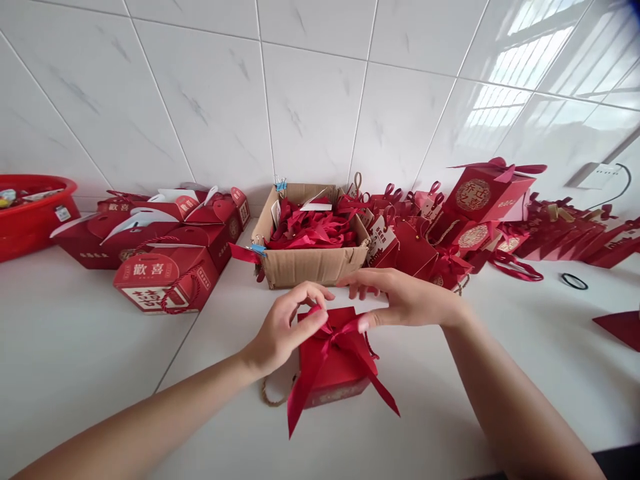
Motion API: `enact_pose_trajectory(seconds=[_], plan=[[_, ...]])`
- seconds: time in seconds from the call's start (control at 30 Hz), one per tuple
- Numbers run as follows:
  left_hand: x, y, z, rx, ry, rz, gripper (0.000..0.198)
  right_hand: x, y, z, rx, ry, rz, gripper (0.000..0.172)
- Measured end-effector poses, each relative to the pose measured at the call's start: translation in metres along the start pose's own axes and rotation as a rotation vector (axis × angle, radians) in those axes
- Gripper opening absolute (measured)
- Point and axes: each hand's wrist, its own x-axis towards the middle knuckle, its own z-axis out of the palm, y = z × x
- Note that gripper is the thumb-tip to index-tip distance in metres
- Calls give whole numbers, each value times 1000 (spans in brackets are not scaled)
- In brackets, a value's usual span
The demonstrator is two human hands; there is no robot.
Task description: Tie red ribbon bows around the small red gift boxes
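Observation:
A red gift box [340,373] stands on the white table in front of me, with a shiny red ribbon [331,337] tied in a bow on its top and two tails hanging over the near side. My left hand [290,327] has its thumb and index finger together on the left loop of the bow. Over the right side of the box, my right hand [400,300] has its fingers apart, the thumb tip by the right loop and nothing gripped. A twisted cord handle [270,395] sticks out at the box's left.
Behind the box is a cardboard carton [315,267] of red ribbons. Red boxes [165,280] stand at the left near a red basin [35,227]. More boxes [485,193] and a black ring [574,281] are at the right. A tiled wall [310,87] closes the back.

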Motion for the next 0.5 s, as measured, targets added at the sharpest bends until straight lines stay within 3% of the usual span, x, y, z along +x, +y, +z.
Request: enact_pose_trajectory(seconds=[0.1,0.17,0.3,0.5], plan=[[4,-21,-8,-99,58,58,35,-4,-1,4,-27,-72,11,94],[8,-37,-12,-130,36,-18,44,-5,-3,11,-68,-147,-12,109],[15,-56,-17,-104,3,-190,50,-2,-16,28,-178,-163,-86,113],[15,-50,-15,-135,41,-371,46,3,-36,48,-248,-100,-1,114]])
